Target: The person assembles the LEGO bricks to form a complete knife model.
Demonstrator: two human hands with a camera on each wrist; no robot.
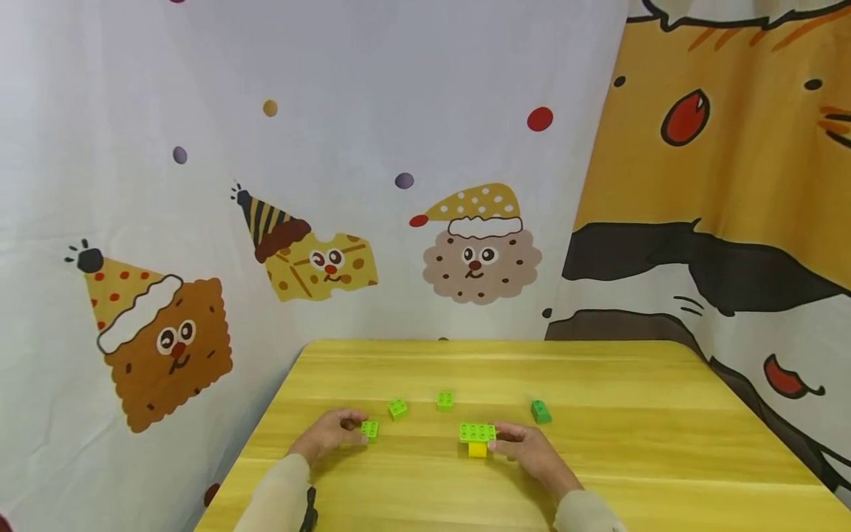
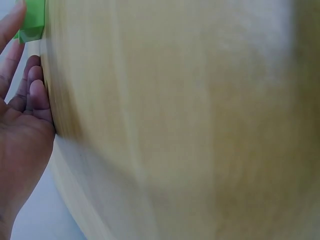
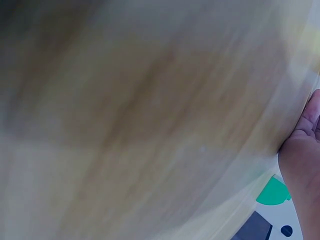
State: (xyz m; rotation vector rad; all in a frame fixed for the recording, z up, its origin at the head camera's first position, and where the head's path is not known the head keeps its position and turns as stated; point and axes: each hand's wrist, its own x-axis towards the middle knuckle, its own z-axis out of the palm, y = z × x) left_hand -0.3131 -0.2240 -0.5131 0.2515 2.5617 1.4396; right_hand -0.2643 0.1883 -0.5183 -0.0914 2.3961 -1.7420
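Observation:
On the left of the table my left hand (image 1: 332,432) pinches a small light green brick (image 1: 369,431) between thumb and finger; the same brick (image 2: 33,20) shows at the top left corner of the left wrist view, at the fingertips of the hand (image 2: 22,125). My right hand (image 1: 528,448) grips the right end of a wider light green brick (image 1: 476,433), which sits on top of a yellow brick (image 1: 477,449). In the right wrist view only part of the hand (image 3: 305,150) shows at the right edge, its fingertips out of frame.
Two small light green bricks (image 1: 397,409) (image 1: 445,401) lie behind and between the hands. A darker green brick (image 1: 541,411) lies behind my right hand. The wooden table (image 1: 492,369) ends at a printed curtain (image 1: 372,133) at the back.

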